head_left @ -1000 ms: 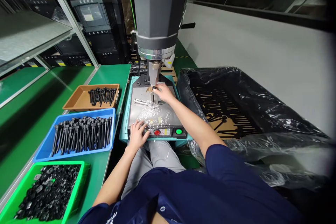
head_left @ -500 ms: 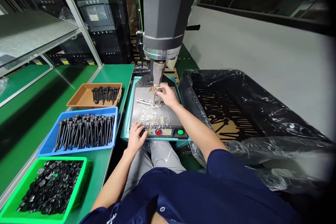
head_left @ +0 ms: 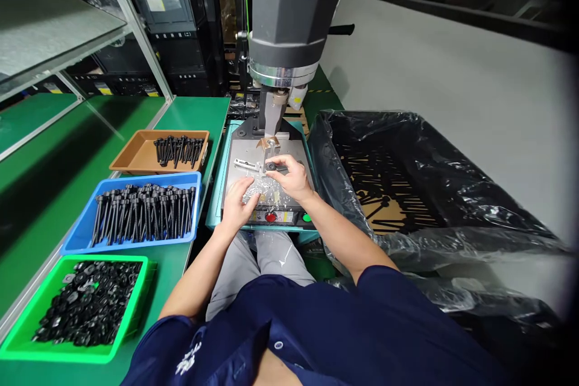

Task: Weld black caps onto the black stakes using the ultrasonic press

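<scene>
My right hand (head_left: pixel 292 178) pinches a small black part with a round head (head_left: pixel 270 166) between thumb and fingers, just in front of the metal fixture (head_left: pixel 270 145). Most of that part is hidden behind my fingers. My left hand (head_left: pixel 239 204) hovers over the front left of the machine's grey plate (head_left: pixel 233 172), fingers apart and holding nothing. A small silver clamp bar (head_left: pixel 246 164) lies on the plate between the left hand and the fixture. Directly above the fixture stands the metal tip (head_left: pixel 272 117) of the press head.
On the left bench, a brown tray (head_left: pixel 131 160) and a blue tray (head_left: pixel 72 244) hold black screw-like parts. A green bin (head_left: pixel 147 280) holds small black pieces. To the right stands a large plastic-lined box (head_left: pixel 474 199). Red (head_left: pixel 270 217) and green (head_left: pixel 306 218) buttons sit at the machine's front.
My right hand has drawn back from the fixture toward me, with the black part in its fingers. My left hand has moved from the front left button area up over the plate.
</scene>
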`<state>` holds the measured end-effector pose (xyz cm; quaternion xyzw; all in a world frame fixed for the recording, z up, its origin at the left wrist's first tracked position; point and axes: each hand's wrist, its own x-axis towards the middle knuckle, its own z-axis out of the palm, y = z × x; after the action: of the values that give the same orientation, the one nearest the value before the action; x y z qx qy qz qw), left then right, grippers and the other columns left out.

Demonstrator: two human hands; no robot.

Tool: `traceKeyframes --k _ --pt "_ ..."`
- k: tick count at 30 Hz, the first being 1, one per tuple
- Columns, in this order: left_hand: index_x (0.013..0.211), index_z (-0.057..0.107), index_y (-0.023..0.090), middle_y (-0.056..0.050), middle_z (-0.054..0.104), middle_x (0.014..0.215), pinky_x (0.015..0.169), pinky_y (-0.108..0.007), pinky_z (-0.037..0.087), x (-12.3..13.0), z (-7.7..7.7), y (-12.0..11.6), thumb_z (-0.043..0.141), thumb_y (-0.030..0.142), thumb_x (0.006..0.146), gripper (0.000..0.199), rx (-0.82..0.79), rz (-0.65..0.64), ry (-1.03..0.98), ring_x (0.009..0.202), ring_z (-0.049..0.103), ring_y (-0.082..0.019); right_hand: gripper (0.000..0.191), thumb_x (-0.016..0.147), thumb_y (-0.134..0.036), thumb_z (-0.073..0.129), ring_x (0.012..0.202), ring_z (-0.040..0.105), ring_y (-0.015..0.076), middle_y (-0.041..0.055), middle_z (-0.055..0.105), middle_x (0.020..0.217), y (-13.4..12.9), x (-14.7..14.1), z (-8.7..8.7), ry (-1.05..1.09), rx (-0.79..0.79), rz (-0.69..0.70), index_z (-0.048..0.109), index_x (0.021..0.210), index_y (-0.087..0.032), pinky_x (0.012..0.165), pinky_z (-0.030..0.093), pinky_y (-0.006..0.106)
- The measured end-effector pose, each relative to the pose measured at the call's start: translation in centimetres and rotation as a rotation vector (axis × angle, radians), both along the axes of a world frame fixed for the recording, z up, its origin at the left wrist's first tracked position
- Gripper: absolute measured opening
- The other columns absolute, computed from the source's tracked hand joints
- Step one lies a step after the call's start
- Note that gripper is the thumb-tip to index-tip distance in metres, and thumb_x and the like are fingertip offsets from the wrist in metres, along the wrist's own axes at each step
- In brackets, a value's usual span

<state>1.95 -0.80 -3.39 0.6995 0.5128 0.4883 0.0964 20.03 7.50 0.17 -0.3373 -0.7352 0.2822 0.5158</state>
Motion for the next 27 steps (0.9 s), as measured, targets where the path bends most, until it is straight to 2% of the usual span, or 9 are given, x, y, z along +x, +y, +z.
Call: traceKeyframes --k 5,10,12,15,17,19,23,25,27 --pt "0.123 0.059 0.017 -0.012 0.066 0.122 0.100 -0.040 0.049 0.3 0.5 0.7 0.061 0.032 0.089 0.037 0.043 -0.029 0.015 0.115 0.060 -0.023 0.042 0.073 -0.052 0.078 0.089 0.065 0.0211 0.0053 0.068 0.095 -0.8 -1.7 -1.1 0.247 -0.189 0.158 0.062 0.096 -0.021 0.085 0.054 0.038" --pt "0.103 0.067 0.019 -0.005 0.072 0.095 0.075 -0.028 0.055 0.4 0.1 0.2 0.059 0.026 0.091 0.016 -0.048 -0.021 -0.071 0.083 0.066 -0.015 0.042 0.068 -0.050 0.083 0.082 0.065 0.0190 0.0024 0.067 0.086 -2.3 -3.4 -1.5 0.373 -0.334 0.262 0.059 0.089 -0.022 0.082 0.055 0.036" --pt "0.098 0.068 0.019 -0.004 0.072 0.090 0.072 -0.027 0.053 0.1 0.0 -0.4 0.058 0.024 0.090 0.013 -0.084 -0.003 -0.087 0.079 0.066 -0.015 0.044 0.069 -0.050 0.083 0.087 0.066 0.0204 0.0037 0.069 0.091 -2.8 -3.5 -1.6 0.352 -0.368 0.277 0.061 0.096 -0.023 0.084 0.055 0.037" --pt "0.099 0.067 0.018 -0.005 0.072 0.092 0.078 -0.029 0.052 -0.5 -0.1 -1.8 0.058 0.022 0.089 0.014 -0.155 0.001 -0.078 0.085 0.066 -0.017 0.051 0.073 -0.049 0.079 0.103 0.065 0.0249 0.0082 0.070 0.108 -3.3 -3.2 -1.9 0.238 -0.415 0.378 0.062 0.115 -0.024 0.089 0.055 0.040" --pt "0.095 0.067 0.017 -0.005 0.071 0.090 0.077 -0.029 0.050 -1.1 -0.1 -2.9 0.057 0.021 0.088 0.013 -0.229 0.006 -0.081 0.082 0.065 -0.017 0.052 0.076 -0.047 0.077 0.106 0.065 0.0257 0.0094 0.069 0.115 -3.4 -3.3 -2.2 0.150 -0.447 0.473 0.062 0.120 -0.023 0.089 0.055 0.042" --pt "0.093 0.068 0.016 -0.003 0.069 0.085 0.071 -0.027 0.048 -1.7 -0.1 -4.1 0.057 0.021 0.088 0.013 -0.304 0.012 -0.115 0.076 0.062 -0.015 0.047 0.075 -0.043 0.078 0.099 0.067 0.0242 0.0087 0.070 0.111 -3.5 -3.9 -2.5 0.113 -0.469 0.513 0.065 0.115 -0.022 0.087 0.056 0.041" --pt "0.096 0.068 0.015 -0.001 0.066 0.078 0.064 -0.024 0.045 -2.8 0.5 -7.0 0.058 0.028 0.088 0.018 -0.408 0.020 -0.202 0.068 0.057 -0.013 0.041 0.069 -0.041 0.083 0.084 0.067 0.0196 0.0050 0.070 0.093 -4.6 -6.3 -3.1 0.161 -0.480 0.469 0.065 0.099 -0.021 0.078 0.057 0.035" --pt "0.095 0.069 0.015 -0.001 0.067 0.078 0.066 -0.024 0.046 -3.9 1.4 -8.4 0.059 0.030 0.088 0.019 -0.437 0.037 -0.190 0.070 0.058 -0.013 0.043 0.068 -0.040 0.083 0.080 0.066 0.0180 0.0042 0.068 0.092 -5.2 -7.4 -3.0 0.166 -0.496 0.519 0.063 0.100 -0.021 0.073 0.057 0.032" --pt "0.096 0.070 0.016 -0.002 0.070 0.082 0.071 -0.025 0.048 -5.9 2.6 -9.6 0.059 0.029 0.087 0.020 -0.438 0.097 -0.153 0.074 0.062 -0.015 0.049 0.068 -0.038 0.083 0.078 0.066 0.0171 0.0045 0.068 0.097 -5.5 -7.9 -2.9 0.172 -0.525 0.603 0.059 0.108 -0.023 0.068 0.057 0.031"
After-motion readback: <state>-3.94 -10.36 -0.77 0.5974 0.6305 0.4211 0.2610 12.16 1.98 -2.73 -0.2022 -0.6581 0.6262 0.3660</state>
